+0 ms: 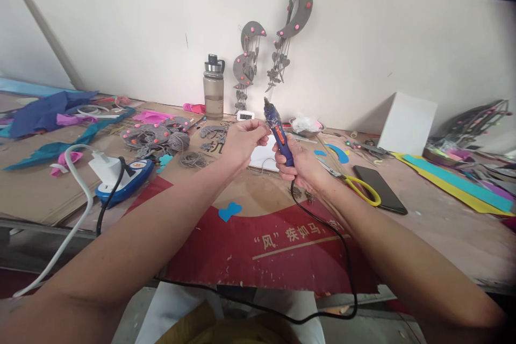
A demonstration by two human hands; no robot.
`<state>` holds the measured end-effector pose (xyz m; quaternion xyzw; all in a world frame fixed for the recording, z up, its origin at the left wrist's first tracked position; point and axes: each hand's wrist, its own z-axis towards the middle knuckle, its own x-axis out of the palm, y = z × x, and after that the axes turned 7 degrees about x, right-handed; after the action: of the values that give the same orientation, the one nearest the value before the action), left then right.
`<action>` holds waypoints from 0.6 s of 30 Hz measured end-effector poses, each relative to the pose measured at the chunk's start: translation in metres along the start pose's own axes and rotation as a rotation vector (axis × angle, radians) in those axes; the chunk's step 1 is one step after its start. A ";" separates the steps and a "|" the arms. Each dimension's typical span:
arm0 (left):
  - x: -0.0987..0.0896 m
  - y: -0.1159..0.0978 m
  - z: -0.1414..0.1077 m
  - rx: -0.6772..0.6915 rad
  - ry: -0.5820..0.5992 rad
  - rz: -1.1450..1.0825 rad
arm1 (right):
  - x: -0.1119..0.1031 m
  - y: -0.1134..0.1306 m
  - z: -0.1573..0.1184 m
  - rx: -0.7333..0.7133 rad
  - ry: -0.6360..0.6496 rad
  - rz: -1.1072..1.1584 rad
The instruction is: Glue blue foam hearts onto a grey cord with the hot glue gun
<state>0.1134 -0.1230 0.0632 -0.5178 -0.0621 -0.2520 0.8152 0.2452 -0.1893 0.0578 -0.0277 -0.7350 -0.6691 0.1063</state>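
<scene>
My right hand is wrapped round a blue glue gun with an orange trigger, its nozzle tilted up and its black cord hanging down. Close to the gun's left side, my left hand has its fingers pinched together; what they hold, if anything, is too small to make out. Behind both hands lies a white sheet. A blue paper cutout rests on the red and brown cardboard below them.
Grey yarn pieces and a blue power socket are on the left. A bottle stands at the back. Yellow-handled scissors and a phone lie right. Moon-shaped hangings hang on the white board.
</scene>
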 end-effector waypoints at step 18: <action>-0.010 0.012 0.002 -0.102 0.029 -0.096 | -0.004 0.027 -0.007 0.069 0.000 0.160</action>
<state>0.1108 -0.1138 0.0507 -0.5515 -0.0621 -0.3013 0.7754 0.2553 -0.1933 0.0838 -0.0825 -0.7529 -0.6330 0.1604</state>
